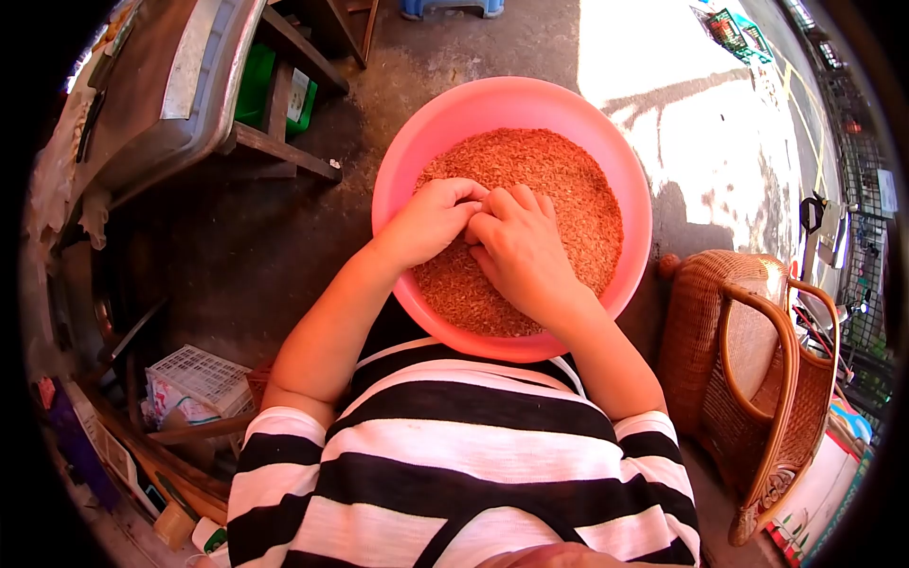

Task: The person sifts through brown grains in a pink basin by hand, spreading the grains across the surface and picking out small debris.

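A round pink basin (402,180) sits right in front of my body, partly filled with small reddish-brown grains or husks (568,189). Above the grains, my left hand (431,220) and my right hand (519,241) meet near the middle of the basin. The fingers of both hands are bent and pressed together at the tips. Whatever lies between the fingertips is too small or too hidden to make out.
A wicker armchair (729,369) stands at the right. To the left are a wooden frame with a metal-edged top (204,85), a green container (256,85) and a white plastic basket (199,379). A blue stool (453,8) shows at the top edge.
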Motion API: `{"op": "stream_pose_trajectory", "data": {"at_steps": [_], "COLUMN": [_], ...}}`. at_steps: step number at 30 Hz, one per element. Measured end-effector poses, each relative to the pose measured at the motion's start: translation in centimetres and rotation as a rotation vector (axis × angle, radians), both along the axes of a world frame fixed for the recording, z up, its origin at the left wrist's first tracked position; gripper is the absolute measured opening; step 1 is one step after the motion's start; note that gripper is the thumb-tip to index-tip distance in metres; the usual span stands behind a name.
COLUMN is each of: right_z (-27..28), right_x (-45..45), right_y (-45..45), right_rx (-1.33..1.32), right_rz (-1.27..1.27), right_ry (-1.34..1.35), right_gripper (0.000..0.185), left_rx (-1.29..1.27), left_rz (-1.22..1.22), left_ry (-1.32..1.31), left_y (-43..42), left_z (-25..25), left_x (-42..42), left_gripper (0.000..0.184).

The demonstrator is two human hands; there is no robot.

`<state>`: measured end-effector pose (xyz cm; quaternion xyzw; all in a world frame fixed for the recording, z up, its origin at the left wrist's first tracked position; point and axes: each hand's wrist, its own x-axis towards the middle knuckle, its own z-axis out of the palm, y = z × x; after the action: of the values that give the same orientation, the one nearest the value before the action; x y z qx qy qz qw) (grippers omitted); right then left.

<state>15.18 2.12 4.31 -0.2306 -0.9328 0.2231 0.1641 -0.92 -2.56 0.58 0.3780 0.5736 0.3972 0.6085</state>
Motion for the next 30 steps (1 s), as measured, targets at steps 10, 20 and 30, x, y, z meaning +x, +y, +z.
{"op": "stream_pose_trajectory", "data": {"at_steps": [10,20,30], "right_z": [1.2,0.2,1.6], "right_x": [3.1,4.9,4.6], "right_y": [1.9,2.6,2.0], "right_rx": [-0.971,-0.986,-0.887], "right_rz": [-0.265,-0.324,-0.285], "right_ry": [0.24,0.309,0.211], "right_gripper": [0.007,0.012,0.016], "left_rx": [0.111,0.09,0.07], "left_rz": [-0.029,-0.035,-0.04], "left_ry": [0.157,0.155,0.141], "left_y": [-0.1,-0.1,-0.1], "left_z": [-0.5,0.1,0.1], "left_x": [0.1,0.1,0.1], "left_gripper": [0.022,0.021,0.022]}}
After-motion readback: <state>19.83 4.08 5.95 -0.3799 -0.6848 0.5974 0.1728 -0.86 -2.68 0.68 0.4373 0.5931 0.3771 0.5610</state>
